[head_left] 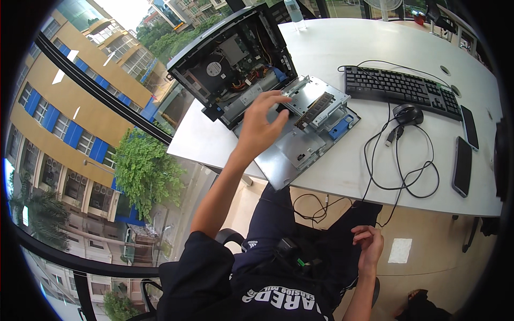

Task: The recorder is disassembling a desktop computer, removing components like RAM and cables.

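My left hand (261, 125) is over the metal side cover (278, 163) of a desktop computer, its thumb and index finger apart. Those fingertips are beside a silvery metal bracket (302, 93) that lies on the cover; whether they touch it I cannot tell. On the bracket rests a long, narrow memory module (317, 109), tilted across it. Behind my hand, the black computer case (230, 64) stands with its inside bared, showing a round fan, wires and boards. Above my right thigh hangs my right hand (369, 249), fingers loosely curled and apart, with nothing visible in them.
A blue plastic latch (341, 127) sits at the cover's right end. Rightward on the white table (321, 48) are a black keyboard (401, 88), a mouse (408, 114), looped cables (396, 184) and two phones (462, 166). A bottle (294, 12) stands at the back. Window panes flank the left.
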A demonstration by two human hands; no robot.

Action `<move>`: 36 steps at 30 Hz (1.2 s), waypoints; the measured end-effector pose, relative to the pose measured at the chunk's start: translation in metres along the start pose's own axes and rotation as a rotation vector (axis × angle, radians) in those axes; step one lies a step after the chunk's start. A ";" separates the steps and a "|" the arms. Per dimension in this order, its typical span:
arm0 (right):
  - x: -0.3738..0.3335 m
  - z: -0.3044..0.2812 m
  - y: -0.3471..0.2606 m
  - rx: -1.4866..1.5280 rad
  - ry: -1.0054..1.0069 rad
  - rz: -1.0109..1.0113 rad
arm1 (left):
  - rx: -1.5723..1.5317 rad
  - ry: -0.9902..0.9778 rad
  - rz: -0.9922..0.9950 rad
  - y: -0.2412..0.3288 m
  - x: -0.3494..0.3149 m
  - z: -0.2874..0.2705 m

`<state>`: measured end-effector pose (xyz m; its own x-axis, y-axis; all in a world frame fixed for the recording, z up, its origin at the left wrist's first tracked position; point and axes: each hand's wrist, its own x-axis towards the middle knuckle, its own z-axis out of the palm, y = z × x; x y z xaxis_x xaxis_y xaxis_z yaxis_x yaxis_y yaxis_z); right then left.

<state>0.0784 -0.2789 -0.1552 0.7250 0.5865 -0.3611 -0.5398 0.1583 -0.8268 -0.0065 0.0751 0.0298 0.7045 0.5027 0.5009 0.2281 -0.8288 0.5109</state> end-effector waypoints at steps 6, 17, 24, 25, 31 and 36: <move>-0.002 0.006 -0.001 -0.013 0.013 0.022 | 0.624 0.417 0.112 -0.030 -0.004 -0.080; -0.003 0.009 -0.004 -0.021 0.022 0.004 | 0.389 0.729 -0.150 -0.089 0.013 -0.145; -0.001 0.007 0.000 -0.018 0.016 -0.002 | 0.245 0.672 -0.275 -0.150 -0.009 -0.061; -0.002 0.007 0.000 -0.015 0.018 0.000 | 0.270 0.727 -0.259 -0.154 -0.008 -0.055; 0.003 0.002 -0.001 -0.019 0.025 0.008 | 0.273 0.745 -0.310 -0.148 -0.013 -0.059; 0.001 0.006 0.000 -0.017 0.041 0.005 | 0.122 0.585 -0.294 -0.135 -0.025 -0.069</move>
<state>0.0765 -0.2734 -0.1534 0.7392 0.5545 -0.3823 -0.5364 0.1414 -0.8320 -0.1013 0.1917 -0.0031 0.1286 0.7342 0.6666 0.4542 -0.6411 0.6185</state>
